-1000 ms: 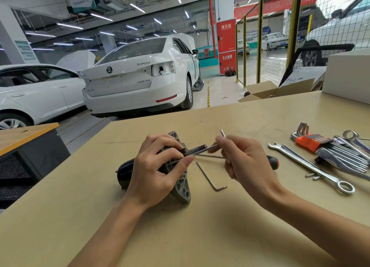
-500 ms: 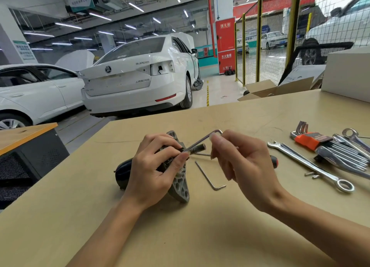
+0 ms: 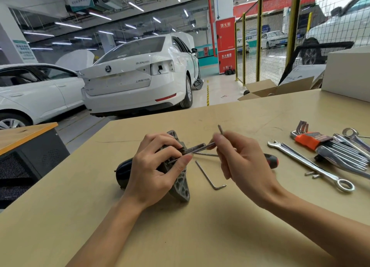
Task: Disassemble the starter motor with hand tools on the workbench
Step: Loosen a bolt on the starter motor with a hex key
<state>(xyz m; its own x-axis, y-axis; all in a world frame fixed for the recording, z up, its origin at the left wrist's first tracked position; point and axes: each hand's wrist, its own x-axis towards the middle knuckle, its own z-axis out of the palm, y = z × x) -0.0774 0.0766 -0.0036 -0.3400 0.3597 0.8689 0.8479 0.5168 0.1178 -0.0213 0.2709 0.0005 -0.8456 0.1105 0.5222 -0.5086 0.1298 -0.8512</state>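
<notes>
Starter motor (image 3: 178, 178) looks heavy and hard; left hand (image 3: 154, 172) holds its body tight while right hand (image 3: 240, 162) pinches the hex key (image 3: 202, 146).

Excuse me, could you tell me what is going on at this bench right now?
A person is taking apart a starter motor on the workbench. The left hand grips the motor, while the right hand pinches a bent hex key whose long end points into it. A spare hex key, a spanner and a key set lie alongside.
</notes>
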